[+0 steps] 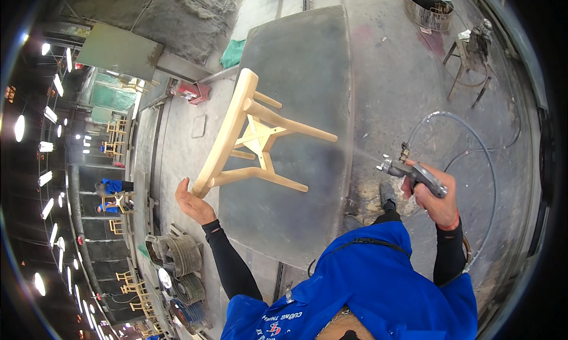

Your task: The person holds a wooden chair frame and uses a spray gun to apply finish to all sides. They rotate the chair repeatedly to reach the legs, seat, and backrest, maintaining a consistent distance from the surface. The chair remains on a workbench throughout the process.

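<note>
A pale wooden chair frame (228, 136) lies tipped over on a wide dark board (296, 50), its legs pointing right and a cross-shaped brace between them. My left hand (196, 207) is at the near end of its long thick rail, fingers curled about the end. In my right hand (436, 198) is a grey metal spray gun (417, 177), held to the right of the board with its nozzle toward the chair frame. A faint mist leaves the nozzle toward the legs. Some fingers of both hands are hidden.
A hose (488, 162) loops from the spray gun over the floor at right. Beyond stand a small metal stand (464, 68) and a round tub (429, 14). A red container (192, 92) and stacked coiled bands (177, 254) are at left. Other people (115, 189) are far left.
</note>
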The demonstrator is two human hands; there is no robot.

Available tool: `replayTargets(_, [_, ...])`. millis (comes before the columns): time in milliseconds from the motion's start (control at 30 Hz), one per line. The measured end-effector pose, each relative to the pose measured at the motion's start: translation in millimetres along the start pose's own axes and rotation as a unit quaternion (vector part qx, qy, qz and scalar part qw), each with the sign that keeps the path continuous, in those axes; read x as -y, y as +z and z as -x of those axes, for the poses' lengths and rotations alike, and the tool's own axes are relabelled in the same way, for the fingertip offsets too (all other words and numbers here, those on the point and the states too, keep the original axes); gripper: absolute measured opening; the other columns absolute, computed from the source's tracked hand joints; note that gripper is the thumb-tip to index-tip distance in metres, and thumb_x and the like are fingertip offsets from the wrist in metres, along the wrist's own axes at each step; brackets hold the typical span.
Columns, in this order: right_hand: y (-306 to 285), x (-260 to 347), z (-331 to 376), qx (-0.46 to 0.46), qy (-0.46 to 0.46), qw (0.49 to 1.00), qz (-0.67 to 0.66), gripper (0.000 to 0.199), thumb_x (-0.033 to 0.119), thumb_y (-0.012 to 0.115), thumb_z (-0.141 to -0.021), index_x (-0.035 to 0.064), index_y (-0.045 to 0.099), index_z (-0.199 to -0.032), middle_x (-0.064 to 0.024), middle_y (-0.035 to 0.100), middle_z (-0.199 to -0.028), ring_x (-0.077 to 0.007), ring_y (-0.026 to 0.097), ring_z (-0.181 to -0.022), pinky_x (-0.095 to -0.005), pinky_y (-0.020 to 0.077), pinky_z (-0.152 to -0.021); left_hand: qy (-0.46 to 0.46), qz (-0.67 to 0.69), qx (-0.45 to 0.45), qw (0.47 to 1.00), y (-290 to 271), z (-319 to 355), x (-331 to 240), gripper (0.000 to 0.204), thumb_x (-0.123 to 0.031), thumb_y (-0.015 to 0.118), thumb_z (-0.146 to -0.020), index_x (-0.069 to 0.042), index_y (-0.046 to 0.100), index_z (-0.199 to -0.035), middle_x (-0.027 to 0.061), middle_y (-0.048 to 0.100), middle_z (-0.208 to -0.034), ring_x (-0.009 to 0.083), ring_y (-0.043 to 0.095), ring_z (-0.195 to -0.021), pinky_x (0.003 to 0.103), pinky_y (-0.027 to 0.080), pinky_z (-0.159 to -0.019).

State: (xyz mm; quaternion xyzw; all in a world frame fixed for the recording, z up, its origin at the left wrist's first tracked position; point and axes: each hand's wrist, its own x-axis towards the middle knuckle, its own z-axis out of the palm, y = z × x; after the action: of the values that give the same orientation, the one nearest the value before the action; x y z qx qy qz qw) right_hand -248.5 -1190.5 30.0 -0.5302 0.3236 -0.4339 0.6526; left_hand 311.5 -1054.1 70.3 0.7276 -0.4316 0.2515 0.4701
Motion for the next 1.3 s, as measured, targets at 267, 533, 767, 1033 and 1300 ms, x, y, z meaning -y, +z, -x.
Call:
replayTargets(267, [2, 13, -4, 0.013, -0.054, 0.998, -0.008, 0.053, 0.027, 0.074, -0.097, -0.0059, 0.063, -0.136, -0.0096, 0.072, -0.087, -0.0140, 0.065, -0.076, -0.0295, 0.0531, -0.069, -0.034, -0.212, 0.085, 0.973, 31, -13, -23, 0.065, -0.053, 0.038, -0.110, 0.000, 0.076, -0.103, 0.0173, 0.074, -0.097, 0.0373, 0.068, -0.097, 0.045, 0.050, -0.093])
replayTargets(533, [-17, -47, -46, 0.004, 0.096, 0.993, 0.070, 0.043, 0.021, 0.072, -0.099, -0.0046, 0.066, -0.133, -0.0037, 0.069, -0.088, -0.0086, 0.062, -0.077, -0.0265, 0.0519, -0.070, -0.088, -0.226, -0.080, 0.967, 31, -27, 31, 0.072, -0.056, 0.046, -0.106, -0.001, 0.075, -0.072, 0.0162, 0.068, -0.065, 0.0350, 0.066, -0.065, 0.048, 0.051, -0.066])
replayTargets(767, [-4, -5, -40, 0.086, 0.018, 0.995, -0.055, 0.050, 0.026, 0.077, -0.097, -0.0036, 0.065, -0.136, -0.0088, 0.074, -0.093, -0.0111, 0.069, -0.082, -0.0275, 0.0575, -0.075, -0.200, -0.091, -0.021, 0.975, -44, -57, 110, 0.082, -0.064, 0.040, -0.106, 0.004, 0.062, -0.065, 0.0132, 0.061, -0.066, 0.0276, 0.061, -0.064, 0.042, 0.050, -0.067])
replayTargets(1033, [13, -11, -70, 0.156, 0.065, 0.982, -0.083, 0.050, 0.023, 0.078, -0.096, -0.0035, 0.064, -0.137, -0.0090, 0.076, -0.099, -0.0118, 0.069, -0.089, -0.0285, 0.0579, -0.081, -0.176, -0.142, 0.034, 0.974, -54, -68, 130, 0.083, -0.064, 0.037, -0.107, 0.004, 0.065, -0.067, 0.0140, 0.064, -0.074, 0.0292, 0.063, -0.073, 0.045, 0.049, -0.078])
replayTargets(1300, [-22, -110, -92, 0.098, 0.151, 0.981, 0.068, 0.034, 0.031, 0.070, -0.102, -0.0010, 0.073, -0.112, 0.0017, 0.063, -0.080, -0.0068, 0.061, -0.071, -0.0257, 0.0518, -0.063, -0.190, -0.157, 0.073, 0.966, -53, -79, 133, 0.087, -0.066, 0.033, -0.106, 0.006, 0.071, -0.073, 0.0167, 0.066, -0.081, 0.0310, 0.065, -0.080, 0.044, 0.051, -0.080])
